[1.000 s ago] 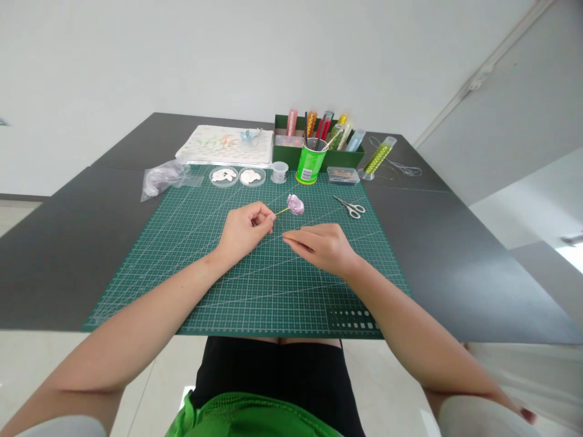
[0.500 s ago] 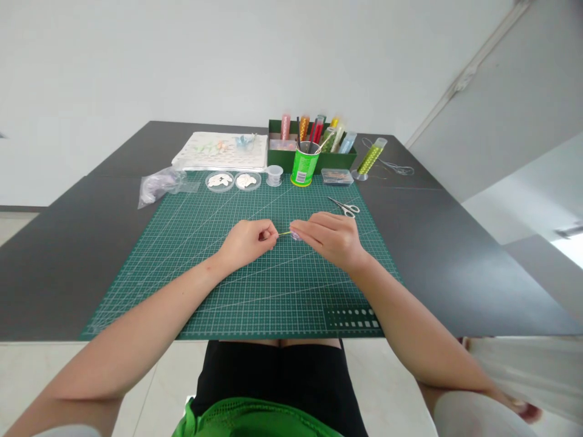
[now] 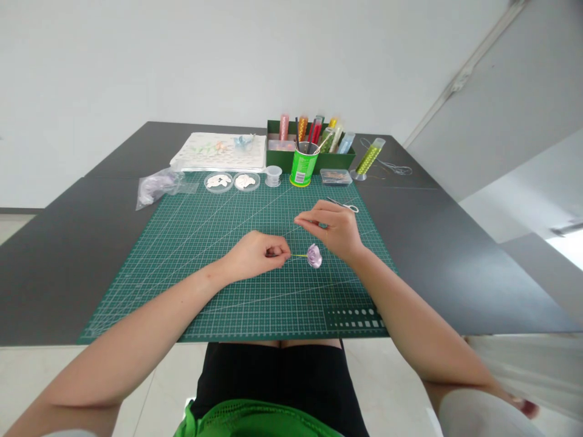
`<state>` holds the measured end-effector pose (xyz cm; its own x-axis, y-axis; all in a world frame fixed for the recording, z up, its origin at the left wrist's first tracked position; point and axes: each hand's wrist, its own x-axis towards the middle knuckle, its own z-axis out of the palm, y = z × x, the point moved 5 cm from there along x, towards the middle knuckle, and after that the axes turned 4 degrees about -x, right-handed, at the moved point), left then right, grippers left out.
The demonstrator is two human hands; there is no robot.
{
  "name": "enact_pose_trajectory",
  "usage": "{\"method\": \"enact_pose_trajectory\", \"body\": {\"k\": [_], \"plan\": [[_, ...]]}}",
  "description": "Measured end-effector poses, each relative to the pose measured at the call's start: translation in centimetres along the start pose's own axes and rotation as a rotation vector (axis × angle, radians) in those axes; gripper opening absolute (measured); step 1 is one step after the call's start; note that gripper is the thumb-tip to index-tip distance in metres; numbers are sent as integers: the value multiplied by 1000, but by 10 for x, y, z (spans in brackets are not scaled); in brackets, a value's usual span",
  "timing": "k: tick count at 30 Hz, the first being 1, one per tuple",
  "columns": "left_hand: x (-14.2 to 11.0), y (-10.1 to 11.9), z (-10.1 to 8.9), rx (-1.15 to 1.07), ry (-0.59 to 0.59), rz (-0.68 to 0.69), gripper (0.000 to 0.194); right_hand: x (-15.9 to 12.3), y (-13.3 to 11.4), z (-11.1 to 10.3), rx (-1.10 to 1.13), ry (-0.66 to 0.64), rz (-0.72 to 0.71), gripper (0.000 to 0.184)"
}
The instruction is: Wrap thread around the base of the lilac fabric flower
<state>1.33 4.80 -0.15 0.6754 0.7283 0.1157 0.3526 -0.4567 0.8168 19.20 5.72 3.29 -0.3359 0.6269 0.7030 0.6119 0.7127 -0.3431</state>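
Note:
My left hand (image 3: 262,254) is closed in a pinch on the thin yellow-green stem of a pale purple artificial flower (image 3: 314,256). The stem runs sideways and the bloom points right, over the green cutting mat (image 3: 255,309). Above and to the right of the bloom, apart from it, hovers my right hand (image 3: 331,223). Its thumb and fingertips are pressed together; whatever they hold, if anything, is too small to make out. Behind that hand lie small scissors (image 3: 350,207), partly covered by it.
At the back stand a green tin of tools (image 3: 303,165) and a dark green box (image 3: 282,159) of ribbon rolls. Two round dishes of white pieces (image 3: 218,181), a clear flat case (image 3: 336,177), a plastic bag (image 3: 157,187), white sheets (image 3: 218,162) and a yellow-green roll (image 3: 370,156) lie around.
My left hand has moved right and toward me with the flower. My right hand has come off the bloom and lifted up and away, so the bloom now shows fully.

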Motion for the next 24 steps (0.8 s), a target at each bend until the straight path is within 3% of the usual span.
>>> {"method": "enact_pose_trajectory", "body": {"k": [7, 15, 19, 24], "plan": [[-3, 12, 1, -68, -28, 46, 14, -3, 14, 15, 163, -52, 139, 21], [-6, 16, -5, -112, 74, 80, 16, -11, 26, 36, 317, -128, 345, 29], [-8, 22, -13, -125, 190, 116, 13, -14, 25, 43, 320, -177, 369, 35], [-10, 24, -32, -100, 425, 123, 15, -17, 16, 46, 331, -229, 349, 40]]}}
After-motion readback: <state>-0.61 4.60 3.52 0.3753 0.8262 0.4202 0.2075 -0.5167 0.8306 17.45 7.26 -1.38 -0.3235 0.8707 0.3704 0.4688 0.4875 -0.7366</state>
